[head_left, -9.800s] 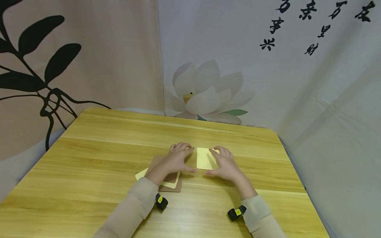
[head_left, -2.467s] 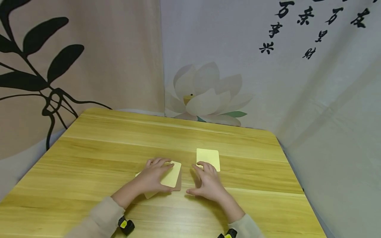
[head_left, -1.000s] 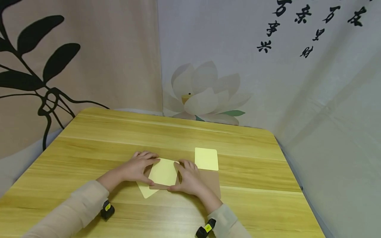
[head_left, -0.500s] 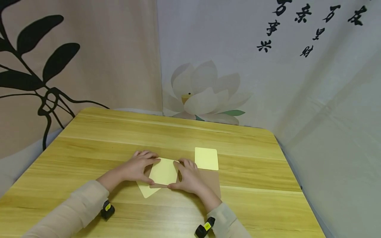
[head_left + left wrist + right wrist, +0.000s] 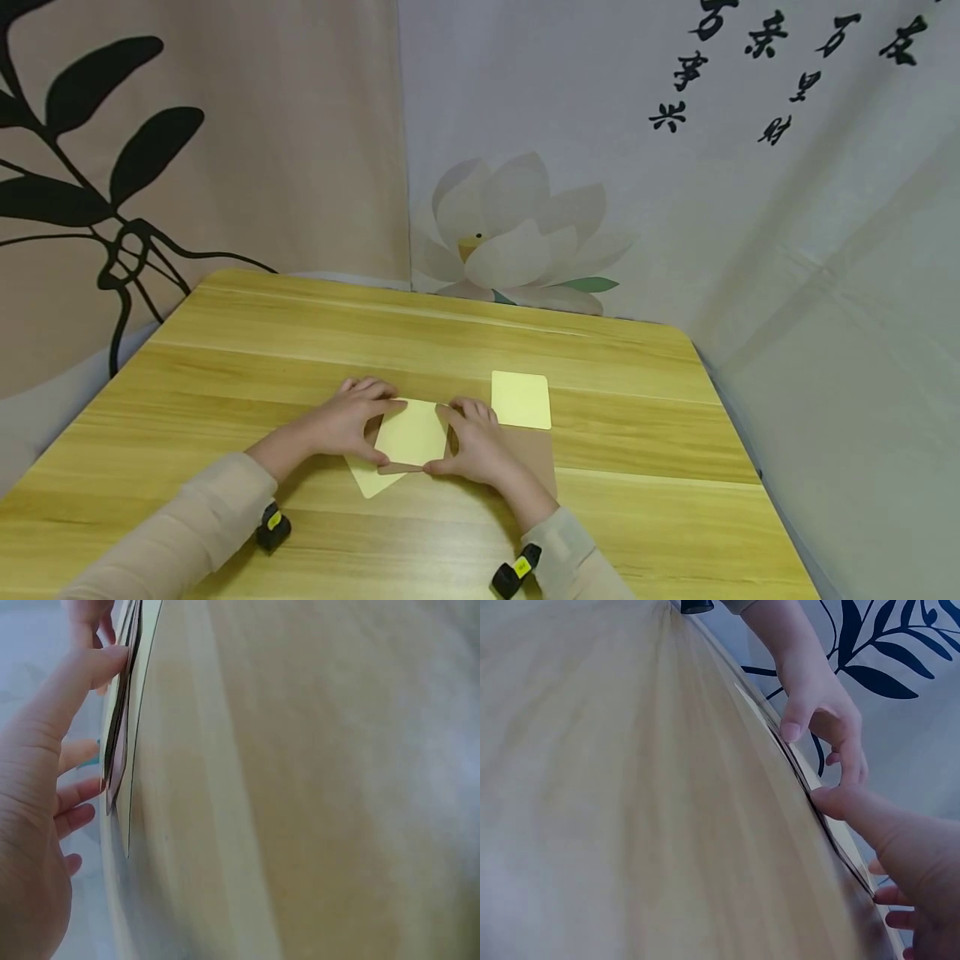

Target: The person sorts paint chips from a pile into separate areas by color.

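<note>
A square yellow card (image 5: 412, 432) with rounded corners tops a loose pile between my two hands. Under it show the near edge of a brown card (image 5: 401, 468) and the corner of another yellow card (image 5: 369, 482), turned askew. My left hand (image 5: 348, 423) pinches the top card at its left side, thumb at the near edge and fingers at the far edge. Mirroring it, my right hand (image 5: 476, 442) pinches the right side. In the left wrist view the thumb (image 5: 112, 661) presses against the edges of the layered cards (image 5: 120, 727).
Right of the pile lies a separate yellow card (image 5: 521, 400), with a brown card (image 5: 534, 450) directly nearer, partly behind the right forearm. All rest on a wooden table (image 5: 637, 400). A printed cloth (image 5: 525, 100) hangs behind its far edge.
Since 2.5 s ago a brown card has come to lie below the separate yellow card, and both hands have moved left onto the pile. Over the last second the hands barely shift.
</note>
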{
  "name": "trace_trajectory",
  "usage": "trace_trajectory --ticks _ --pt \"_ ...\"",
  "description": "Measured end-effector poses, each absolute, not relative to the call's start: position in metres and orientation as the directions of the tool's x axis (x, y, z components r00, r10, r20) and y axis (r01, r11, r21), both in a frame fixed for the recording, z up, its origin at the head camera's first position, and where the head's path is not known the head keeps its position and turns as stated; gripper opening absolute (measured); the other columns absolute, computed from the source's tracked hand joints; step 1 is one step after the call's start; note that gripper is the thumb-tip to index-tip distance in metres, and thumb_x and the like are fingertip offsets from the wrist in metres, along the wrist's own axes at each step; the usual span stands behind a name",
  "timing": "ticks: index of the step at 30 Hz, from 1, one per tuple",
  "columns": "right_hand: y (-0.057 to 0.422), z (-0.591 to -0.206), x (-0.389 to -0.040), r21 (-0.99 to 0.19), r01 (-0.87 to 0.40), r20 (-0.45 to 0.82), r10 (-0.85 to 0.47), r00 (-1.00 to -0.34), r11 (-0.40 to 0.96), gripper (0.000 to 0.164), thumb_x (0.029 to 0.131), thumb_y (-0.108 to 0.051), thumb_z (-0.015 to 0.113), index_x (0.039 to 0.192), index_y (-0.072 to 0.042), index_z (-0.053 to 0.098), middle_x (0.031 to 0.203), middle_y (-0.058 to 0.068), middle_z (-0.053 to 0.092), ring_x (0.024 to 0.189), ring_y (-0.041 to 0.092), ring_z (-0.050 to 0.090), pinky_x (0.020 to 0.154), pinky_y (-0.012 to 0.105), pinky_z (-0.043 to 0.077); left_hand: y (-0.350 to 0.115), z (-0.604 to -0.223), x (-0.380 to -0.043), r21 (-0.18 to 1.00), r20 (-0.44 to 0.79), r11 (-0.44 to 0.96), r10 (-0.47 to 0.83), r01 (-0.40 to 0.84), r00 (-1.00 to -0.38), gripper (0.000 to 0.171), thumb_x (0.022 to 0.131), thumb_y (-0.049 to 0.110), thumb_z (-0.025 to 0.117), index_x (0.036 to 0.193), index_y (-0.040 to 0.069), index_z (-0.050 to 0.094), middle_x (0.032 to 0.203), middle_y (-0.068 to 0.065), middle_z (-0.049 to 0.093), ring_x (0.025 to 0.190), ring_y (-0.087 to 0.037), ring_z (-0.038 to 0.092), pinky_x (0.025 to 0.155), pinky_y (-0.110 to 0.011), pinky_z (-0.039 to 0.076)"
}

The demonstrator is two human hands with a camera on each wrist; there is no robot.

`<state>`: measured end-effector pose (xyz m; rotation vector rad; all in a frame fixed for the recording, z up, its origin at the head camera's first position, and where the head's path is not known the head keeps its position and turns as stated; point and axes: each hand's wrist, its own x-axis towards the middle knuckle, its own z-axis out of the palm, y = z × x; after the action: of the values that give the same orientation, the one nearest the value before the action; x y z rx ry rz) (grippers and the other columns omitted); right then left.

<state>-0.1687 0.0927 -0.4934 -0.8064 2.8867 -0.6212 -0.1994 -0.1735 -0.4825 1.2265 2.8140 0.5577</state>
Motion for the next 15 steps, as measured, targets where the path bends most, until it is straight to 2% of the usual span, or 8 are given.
trace_trajectory --ticks 5,15 --pt "0.0927 -0.4942 -0.1703 -0.406 -0.492 0.041 -0.522 -0.852 0.77 0.093 0.072 -0.063 0.073 0.145 -0.014 0.043 0.144 0.009 0.037 0.133 0.028 0.028 0.108 0.048 0.02 -0.172 -0.4815 -0.1991 0.324 0.146 0.622 0.711 0.713 -0.687 0.089 0.064 0.057 0.08 0.133 0.007 0.057 0.13 -0.007 0.049 0.119 -0.024 0.04 0.09 -0.045 0.028" --pt "0.0971 -0.4921 -0.1717 -0.4 -0.49 0.041 -0.519 -0.854 0.774 0.094 0.071 -0.061 0.074 0.146 -0.014 0.042 0.143 0.007 0.036 0.133 0.027 0.028 0.108 0.046 0.02 -0.1672 -0.4821 -0.1995 0.314 0.168 0.636 0.693 0.705 -0.701 0.09 0.063 0.058 0.08 0.133 0.006 0.058 0.132 -0.008 0.049 0.121 -0.024 0.039 0.091 -0.045 0.028"
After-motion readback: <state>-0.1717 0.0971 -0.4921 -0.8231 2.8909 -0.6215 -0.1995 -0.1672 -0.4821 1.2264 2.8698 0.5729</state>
